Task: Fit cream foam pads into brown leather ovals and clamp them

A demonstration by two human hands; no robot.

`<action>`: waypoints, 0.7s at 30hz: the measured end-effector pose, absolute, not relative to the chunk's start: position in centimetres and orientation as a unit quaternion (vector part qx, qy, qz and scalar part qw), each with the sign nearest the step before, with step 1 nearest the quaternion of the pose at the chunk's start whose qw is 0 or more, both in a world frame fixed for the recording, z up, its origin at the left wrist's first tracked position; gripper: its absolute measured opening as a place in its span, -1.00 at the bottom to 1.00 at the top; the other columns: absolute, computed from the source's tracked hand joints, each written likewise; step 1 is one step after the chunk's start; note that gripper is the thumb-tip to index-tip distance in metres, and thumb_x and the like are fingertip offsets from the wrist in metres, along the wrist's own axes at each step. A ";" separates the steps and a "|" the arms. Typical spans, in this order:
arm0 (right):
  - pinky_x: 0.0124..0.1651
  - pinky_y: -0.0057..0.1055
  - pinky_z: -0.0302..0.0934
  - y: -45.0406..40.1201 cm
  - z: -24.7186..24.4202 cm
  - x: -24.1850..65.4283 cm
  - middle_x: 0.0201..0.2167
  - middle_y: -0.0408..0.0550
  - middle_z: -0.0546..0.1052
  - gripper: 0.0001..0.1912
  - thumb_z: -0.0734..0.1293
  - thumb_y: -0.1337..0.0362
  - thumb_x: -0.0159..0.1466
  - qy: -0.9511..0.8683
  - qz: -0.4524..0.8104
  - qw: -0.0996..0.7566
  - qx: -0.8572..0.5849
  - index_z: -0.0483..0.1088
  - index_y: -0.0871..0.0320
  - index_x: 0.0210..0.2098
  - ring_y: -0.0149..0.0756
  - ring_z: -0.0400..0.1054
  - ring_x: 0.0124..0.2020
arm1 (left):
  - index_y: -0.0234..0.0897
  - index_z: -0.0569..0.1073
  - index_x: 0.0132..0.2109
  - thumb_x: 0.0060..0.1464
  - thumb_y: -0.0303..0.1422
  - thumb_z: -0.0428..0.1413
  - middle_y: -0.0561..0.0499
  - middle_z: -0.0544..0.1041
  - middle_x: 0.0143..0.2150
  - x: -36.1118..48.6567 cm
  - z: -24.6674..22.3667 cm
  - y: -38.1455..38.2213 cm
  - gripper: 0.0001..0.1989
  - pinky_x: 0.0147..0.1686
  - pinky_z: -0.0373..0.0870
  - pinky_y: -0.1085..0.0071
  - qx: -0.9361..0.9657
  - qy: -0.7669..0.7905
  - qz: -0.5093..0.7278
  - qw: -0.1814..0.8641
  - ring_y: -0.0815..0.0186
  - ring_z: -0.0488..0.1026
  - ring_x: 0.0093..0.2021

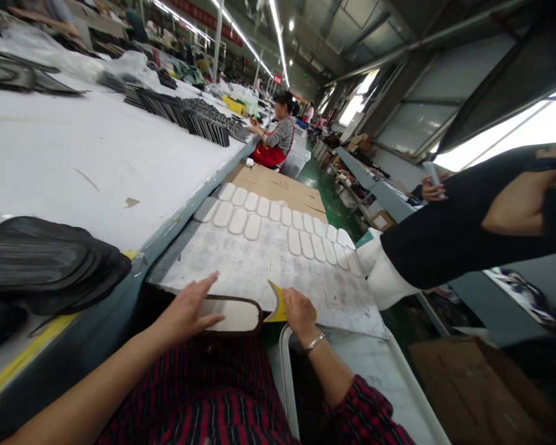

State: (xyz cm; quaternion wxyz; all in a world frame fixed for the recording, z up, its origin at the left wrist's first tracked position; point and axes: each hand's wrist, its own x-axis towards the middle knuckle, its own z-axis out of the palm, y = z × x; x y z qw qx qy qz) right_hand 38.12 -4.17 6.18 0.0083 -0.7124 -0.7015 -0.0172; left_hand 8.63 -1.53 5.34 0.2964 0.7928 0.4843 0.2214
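1. Well, the left hand (192,309) has its fingers spread apart, and its thumb lies over the pale top of a long pad (238,314) with a dark edge. I can't tell if the hand is pressing on it.
2. The long pad sits just under the left hand. Its round end pokes out toward the right hand (300,311).
3. The right hand is squeezed around a yellow piece (278,306). A pointy corner sticks out past its fingers, on the side near the left hand.
4. The yellow piece looks thin, light and a bit bendy. Its middle seems best to hold, away from the pointy corner.
5. The long pad looks light too, and maybe a little stiff. Its dark edge seems a good place to grab, so the pale top stays clean.
6. Farther out, past both hands, pale oval pads (238,220) lie in rows on the front worktop (254,266).
7. Off to the left of the left hand, dark flat pieces (50,259) are piled on the side worktop (120,154).
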 end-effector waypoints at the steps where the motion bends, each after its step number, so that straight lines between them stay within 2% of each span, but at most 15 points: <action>1: -0.30 -0.44 0.04 -3.6 6.3 37.6 -0.39 -0.02 0.50 -0.54 -0.09 0.19 0.39 -0.711 -0.008 -0.007 -0.703 0.37 0.18 -0.31 -0.34 0.36 -0.35 | -0.27 0.01 0.25 -0.09 -0.04 0.10 -0.17 0.12 0.28 6.6 4.9 -1.4 -0.18 0.23 -0.13 0.13 0.746 0.525 0.270 0.308 0.05 0.06 0.25; 4: -0.31 -0.42 0.05 -1.1 6.0 34.3 -0.41 -0.01 0.52 -0.57 0.00 0.13 0.36 -0.756 0.022 -0.038 -0.653 0.40 0.16 -0.36 -0.29 0.38 -0.37 | -0.25 -0.02 0.26 -0.01 0.04 -0.02 -0.15 0.23 0.22 2.2 2.6 -1.9 -0.21 0.23 -0.13 0.11 0.566 0.598 0.362 0.436 0.09 0.08 0.25; 6: -0.29 -0.39 0.06 1.0 5.7 31.1 -0.43 0.01 0.53 -0.56 0.03 0.11 0.34 -0.788 0.036 -0.054 -0.612 0.43 0.17 -0.41 -0.26 0.39 -0.36 | -0.32 0.08 0.23 0.07 0.09 -0.21 -0.21 0.33 0.15 1.6 0.6 -2.5 -0.27 0.20 0.01 0.14 0.504 0.600 0.377 0.494 0.11 0.16 0.21; 8: -0.27 -0.36 0.07 3.0 5.5 27.7 -0.42 0.03 0.53 -0.53 0.03 0.09 0.33 -0.817 0.044 -0.068 -0.571 0.46 0.18 -0.41 -0.24 0.39 -0.35 | -0.35 0.10 0.23 0.07 0.12 -0.28 -0.22 0.35 0.14 2.5 -1.1 -3.1 -0.24 0.14 0.13 0.16 0.363 0.532 0.437 0.628 0.10 0.25 0.16; 11: -0.24 -0.30 0.06 5.4 5.5 23.2 -0.39 0.05 0.54 -0.48 0.01 0.04 0.32 -0.856 0.047 -0.083 -0.508 0.49 0.16 -0.37 -0.20 0.39 -0.32 | -0.31 0.23 0.17 0.05 0.16 -0.29 -0.18 0.43 0.07 4.8 -1.8 -3.4 -0.23 0.01 0.30 0.19 0.229 0.445 0.475 0.723 0.08 0.39 0.02; 14: -0.23 -0.28 0.03 6.9 5.5 20.3 -0.37 0.06 0.54 -0.44 -0.03 0.01 0.32 -0.889 0.051 -0.094 -0.445 0.49 0.16 -0.36 -0.18 0.37 -0.29 | -0.32 0.41 0.03 0.03 0.17 -0.28 -0.15 0.53 -0.08 6.0 -0.5 -3.1 -0.24 -0.17 0.41 0.25 0.174 0.418 0.480 0.751 0.08 0.47 -0.10; 17: -0.22 -0.30 -0.01 7.9 5.4 18.9 -0.39 0.03 0.54 -0.43 -0.03 0.00 0.32 -0.917 0.064 -0.101 -0.380 0.49 0.15 -0.38 -0.22 0.37 -0.29 | -0.36 0.48 -0.08 0.05 0.16 -0.27 -0.17 0.58 -0.20 6.2 0.7 -2.7 -0.26 -0.28 0.43 0.29 0.116 0.422 0.496 0.750 0.09 0.50 -0.18; 21: -0.21 -0.29 -0.05 8.5 5.2 18.4 -0.43 -0.01 0.53 -0.45 -0.04 0.06 0.34 -0.953 0.066 -0.086 -0.283 0.47 0.16 -0.40 -0.28 0.35 -0.33 | -0.38 0.52 -0.19 0.02 0.05 -0.04 -0.17 0.59 -0.33 6.5 0.7 -3.0 -0.44 -0.34 0.42 0.33 0.049 0.494 0.498 0.711 0.14 0.53 -0.30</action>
